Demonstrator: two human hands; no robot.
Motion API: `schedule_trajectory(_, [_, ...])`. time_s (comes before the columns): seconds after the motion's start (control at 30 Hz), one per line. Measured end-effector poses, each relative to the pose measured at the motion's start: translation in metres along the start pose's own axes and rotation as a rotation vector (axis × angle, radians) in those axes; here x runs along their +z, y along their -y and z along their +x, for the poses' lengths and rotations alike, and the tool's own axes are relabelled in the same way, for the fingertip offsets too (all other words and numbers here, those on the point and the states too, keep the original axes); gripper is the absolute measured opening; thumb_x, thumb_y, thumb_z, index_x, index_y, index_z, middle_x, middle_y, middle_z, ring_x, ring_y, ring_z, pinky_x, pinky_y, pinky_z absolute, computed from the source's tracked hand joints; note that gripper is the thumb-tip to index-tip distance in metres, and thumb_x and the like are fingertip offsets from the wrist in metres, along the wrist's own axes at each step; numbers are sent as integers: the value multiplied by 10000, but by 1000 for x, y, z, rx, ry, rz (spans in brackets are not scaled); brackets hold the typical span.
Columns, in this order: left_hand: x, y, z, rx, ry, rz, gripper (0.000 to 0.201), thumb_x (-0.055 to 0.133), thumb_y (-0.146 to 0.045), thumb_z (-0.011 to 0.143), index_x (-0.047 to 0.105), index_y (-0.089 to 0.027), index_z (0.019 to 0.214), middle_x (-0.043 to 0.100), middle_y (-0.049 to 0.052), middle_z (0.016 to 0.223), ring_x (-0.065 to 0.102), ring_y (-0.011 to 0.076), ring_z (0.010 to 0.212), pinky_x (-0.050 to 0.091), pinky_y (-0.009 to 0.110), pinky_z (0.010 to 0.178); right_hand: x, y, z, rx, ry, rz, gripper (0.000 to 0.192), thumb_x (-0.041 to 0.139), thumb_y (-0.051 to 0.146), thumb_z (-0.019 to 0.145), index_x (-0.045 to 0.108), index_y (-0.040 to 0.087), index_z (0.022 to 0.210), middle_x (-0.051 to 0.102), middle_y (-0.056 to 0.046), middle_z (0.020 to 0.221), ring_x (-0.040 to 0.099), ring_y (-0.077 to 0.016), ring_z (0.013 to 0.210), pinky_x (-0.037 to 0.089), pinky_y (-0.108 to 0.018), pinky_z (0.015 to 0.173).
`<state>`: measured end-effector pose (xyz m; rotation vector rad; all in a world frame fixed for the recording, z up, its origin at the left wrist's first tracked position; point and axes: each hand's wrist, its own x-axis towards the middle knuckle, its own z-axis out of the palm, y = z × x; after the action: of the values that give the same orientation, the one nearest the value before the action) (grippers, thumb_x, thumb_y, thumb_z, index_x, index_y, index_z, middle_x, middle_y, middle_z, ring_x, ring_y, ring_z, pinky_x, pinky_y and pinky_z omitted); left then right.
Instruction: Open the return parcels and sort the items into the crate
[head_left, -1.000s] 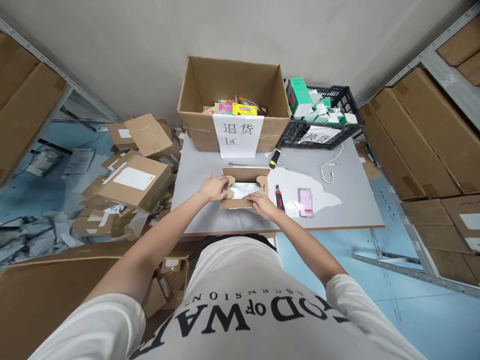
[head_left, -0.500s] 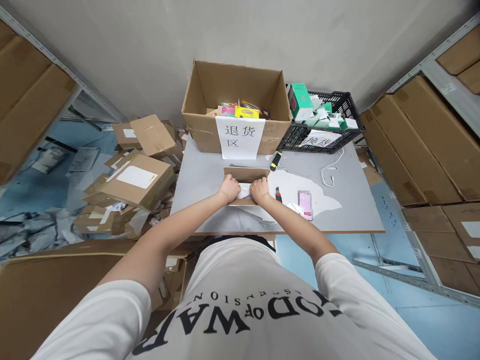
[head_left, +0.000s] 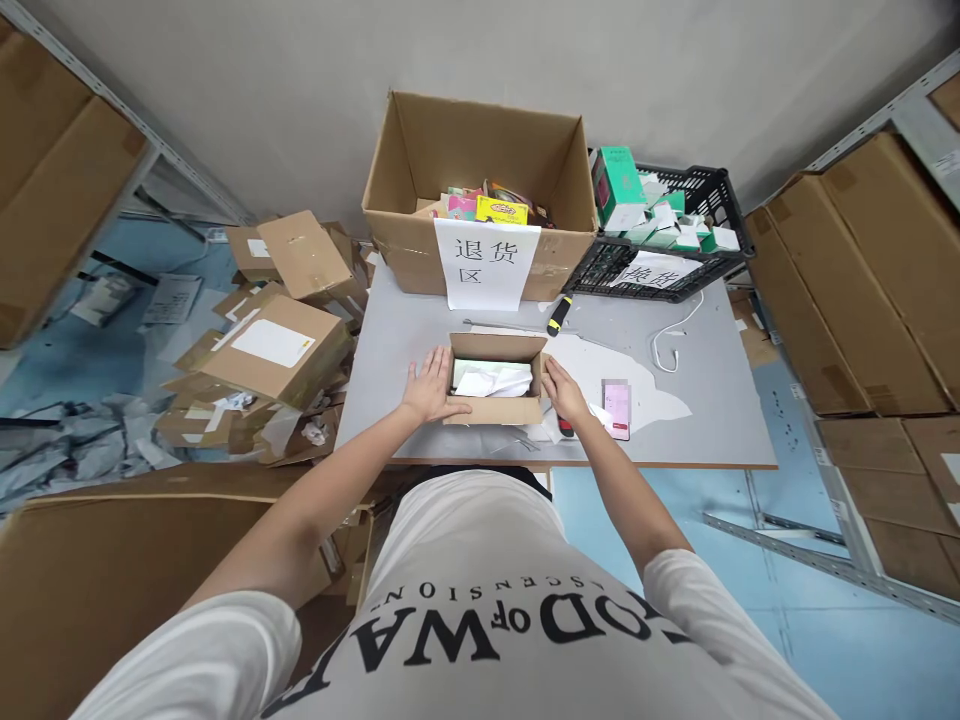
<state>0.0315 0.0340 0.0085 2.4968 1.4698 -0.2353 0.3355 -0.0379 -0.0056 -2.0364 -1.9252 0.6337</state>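
Observation:
A small open cardboard box [head_left: 495,411] sits near the table's front edge, flaps spread at front and back. Inside it lie crumpled white paper [head_left: 495,381] and a pale green item [head_left: 469,366], partly covered by the paper. My left hand [head_left: 429,388] lies against the box's left side, fingers stretched and thumb along the front flap. At the right side, my right hand [head_left: 562,388] has its fingers bent onto the box edge. A red-and-black utility knife [head_left: 565,427] lies partly hidden by my right forearm, and a phone with a pink screen [head_left: 616,410] is beside it.
A large cardboard box [head_left: 405,262] with coloured packages and a black crate [head_left: 675,283] of green-white boxes stand at the back. A yellow-black cutter [head_left: 559,315] and white cable [head_left: 656,345] lie on the table [head_left: 720,400]. Cartons [head_left: 270,350] pile up left.
Both hands have come out of the small box and moved apart to its two sides. The paper inside now shows, and the front flap lies outward.

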Motion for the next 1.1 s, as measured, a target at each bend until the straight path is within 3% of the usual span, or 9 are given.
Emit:
schedule_trajectory(0.23, [13,-10,8,-91,-10,-105,1341,575,-805,553,-45,-69,1488,35,197,1557,43,356,1434,180,499,1119,31,-13,10,37,-30,127,561,139,341,967,152,162,1498,249,-79,1539,201,-148,1423,287,-377,1120])
schedule_trajectory(0.4, [7,-10,1,-95,-24,-83,1300,570,-795,570,18,-63,1492,51,208,1554,20,381,1429,154,569,1105,12,-11,5,31,-11,-159,557,205,335,963,202,140,1485,216,-140,1541,164,-261,1431,251,-518,1099])
schedule_trajectory(0.5, [-6,-11,-3,-48,-79,-38,1079,519,-726,693,170,-76,1481,115,214,1546,38,404,1421,88,634,1085,-8,9,3,-52,-69,-367,541,307,257,940,261,119,1461,182,-171,1544,109,-336,1428,158,-604,1088])
schedule_trajectory(0.57, [-17,-16,-1,35,-138,-2,842,501,-603,787,313,-104,1439,178,197,1538,86,397,1418,37,649,1082,-18,30,7,-215,-16,-439,521,316,153,918,312,137,1438,256,-162,1521,180,-305,1414,146,-563,1107])
schedule_trajectory(0.63, [-25,-26,7,143,-157,31,633,528,-442,824,435,-132,1368,288,179,1505,201,369,1397,6,624,1100,-22,52,17,-366,162,-466,506,301,88,905,384,177,1395,424,-144,1426,364,-249,1327,234,-468,1100])
schedule_trajectory(0.77, [-27,-50,36,190,130,-6,404,594,-289,786,612,-137,1159,608,152,1216,547,290,1153,240,470,1101,-10,82,41,-313,398,-520,409,324,101,909,521,193,1255,613,-142,1175,585,-241,1054,429,-401,912])
schedule_trajectory(0.87, [-19,-55,52,164,246,-44,388,623,-425,759,674,-138,1015,674,146,1064,636,274,982,460,355,886,1,86,52,-224,437,-541,355,360,90,892,592,164,1152,620,-162,1157,612,-243,1007,457,-375,845])
schedule_trajectory(0.97, [-13,-48,55,177,253,-76,467,576,-544,768,679,-152,1001,686,134,1042,649,256,939,482,309,794,3,82,56,-196,425,-519,314,400,108,884,629,165,1091,637,-157,1148,622,-240,995,464,-346,827])
schedule_trajectory(1.1, [-16,-37,51,240,158,-194,411,572,-469,793,650,-201,1094,694,88,1054,642,225,935,459,274,780,-6,80,59,-186,370,-455,312,396,171,910,619,194,1128,658,-121,1139,622,-245,1004,464,-330,820])
